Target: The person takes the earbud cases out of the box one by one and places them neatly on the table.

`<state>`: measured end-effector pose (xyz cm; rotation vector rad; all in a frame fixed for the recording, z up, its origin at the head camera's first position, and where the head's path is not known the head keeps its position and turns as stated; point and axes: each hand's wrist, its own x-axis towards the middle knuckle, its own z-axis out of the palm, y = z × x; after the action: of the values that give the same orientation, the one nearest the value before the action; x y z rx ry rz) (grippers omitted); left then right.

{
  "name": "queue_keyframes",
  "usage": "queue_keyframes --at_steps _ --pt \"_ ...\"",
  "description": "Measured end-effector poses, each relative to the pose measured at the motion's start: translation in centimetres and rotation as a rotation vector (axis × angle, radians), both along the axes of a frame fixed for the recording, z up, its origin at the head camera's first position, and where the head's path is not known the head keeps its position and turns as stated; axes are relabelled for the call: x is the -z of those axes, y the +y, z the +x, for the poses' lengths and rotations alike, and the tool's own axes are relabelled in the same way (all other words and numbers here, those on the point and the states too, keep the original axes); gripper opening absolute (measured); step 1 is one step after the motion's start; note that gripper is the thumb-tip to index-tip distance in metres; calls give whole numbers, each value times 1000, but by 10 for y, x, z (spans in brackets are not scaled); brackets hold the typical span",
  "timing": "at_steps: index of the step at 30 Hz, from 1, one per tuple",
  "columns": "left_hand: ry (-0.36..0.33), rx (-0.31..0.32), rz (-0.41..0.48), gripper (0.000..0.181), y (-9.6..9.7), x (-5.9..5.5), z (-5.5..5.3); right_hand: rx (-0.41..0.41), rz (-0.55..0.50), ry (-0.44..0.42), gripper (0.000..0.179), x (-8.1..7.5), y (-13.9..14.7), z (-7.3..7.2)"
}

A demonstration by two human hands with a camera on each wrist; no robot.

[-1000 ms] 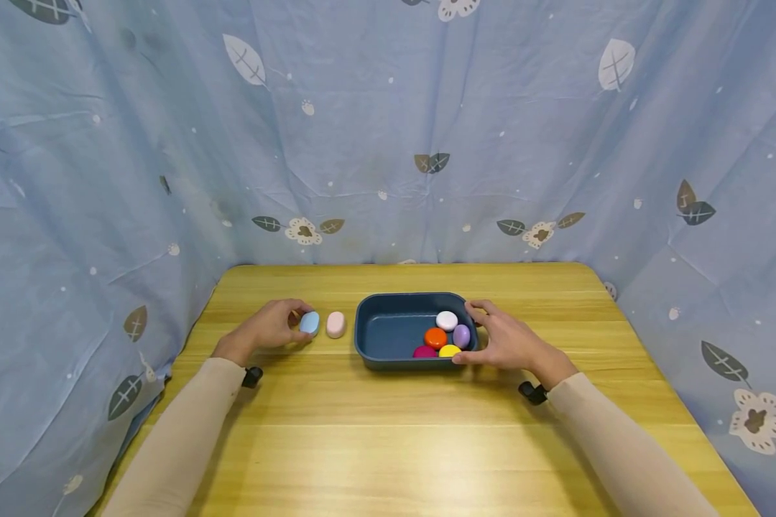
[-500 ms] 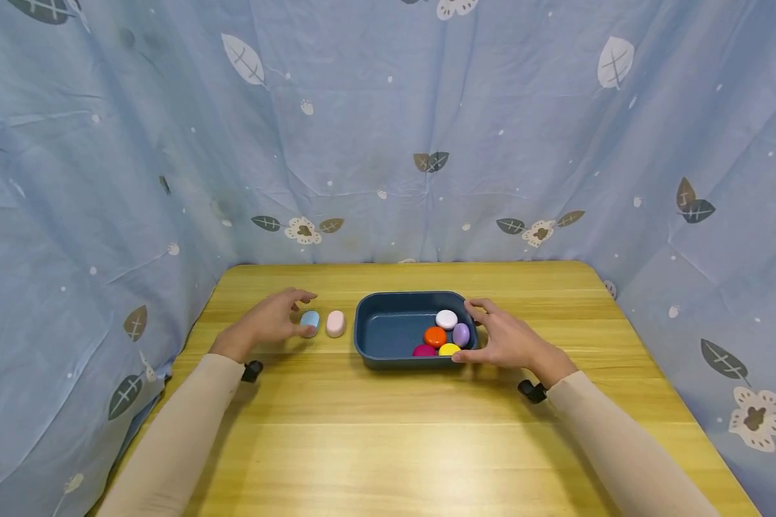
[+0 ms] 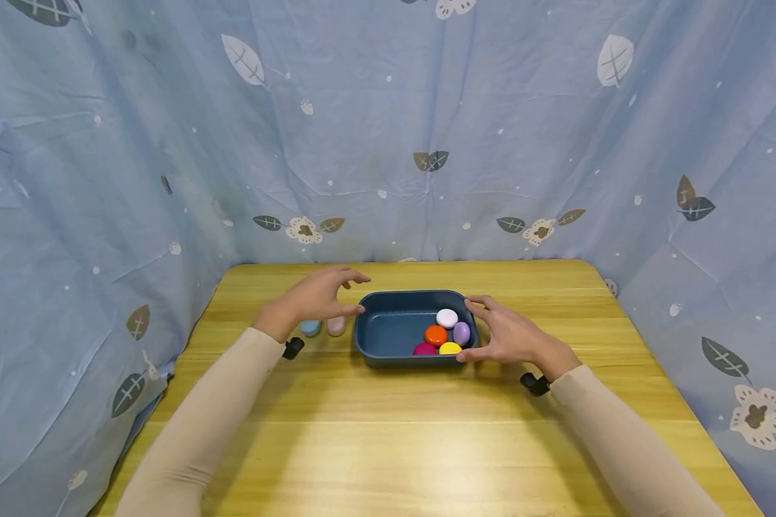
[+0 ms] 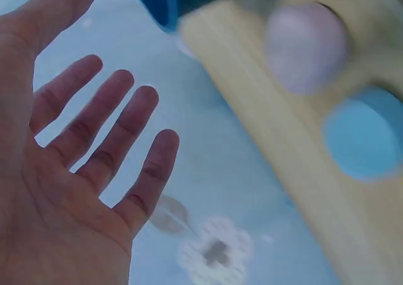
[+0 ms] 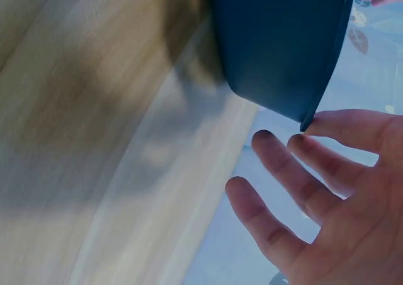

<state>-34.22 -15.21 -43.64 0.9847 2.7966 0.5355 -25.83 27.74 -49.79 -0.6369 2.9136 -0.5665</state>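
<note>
In the head view my left hand (image 3: 317, 294) is over the left end of a dark blue box (image 3: 388, 334), its fingers spread and the thumb tip right at the rim. Nothing is in its palm (image 4: 69, 209). My right hand (image 3: 514, 334) holds the box's right end between thumb and index finger, while its other fingers (image 5: 296, 184) hang loose outside the wall. Smooth rounded pieces lie inside the box: white (image 3: 447, 318), orange (image 3: 436, 335), purple (image 3: 461, 333), magenta (image 3: 425, 350) and yellow (image 3: 450, 348).
Left of the box, a blue rounded piece (image 3: 310, 328) and a pink one (image 3: 336, 327) lie on the wooden table (image 3: 388, 416), partly hidden by my left hand. Blue patterned curtains (image 3: 388, 129) hang behind and beside the table.
My left hand has let go of the blue piece, opened, and moved right over the pink piece to the box's left end. My right hand has stayed at the box.
</note>
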Motion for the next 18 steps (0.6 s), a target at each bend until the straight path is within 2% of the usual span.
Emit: queue_keyframes --at_steps 5,9,13,18 --pt "-16 106 -37 66 43 -12 -3 -19 -13 -8 129 -3 3 -2" --pt "-49 183 -49 64 75 -16 -6 -13 -21 -20 130 -4 3 -3" --pt "-77 248 -63 62 106 -11 -10 -5 -30 -22 131 -2 4 -4" --pt "-99 301 -96 62 136 3 -15 -10 -32 -15 131 0 5 -3"
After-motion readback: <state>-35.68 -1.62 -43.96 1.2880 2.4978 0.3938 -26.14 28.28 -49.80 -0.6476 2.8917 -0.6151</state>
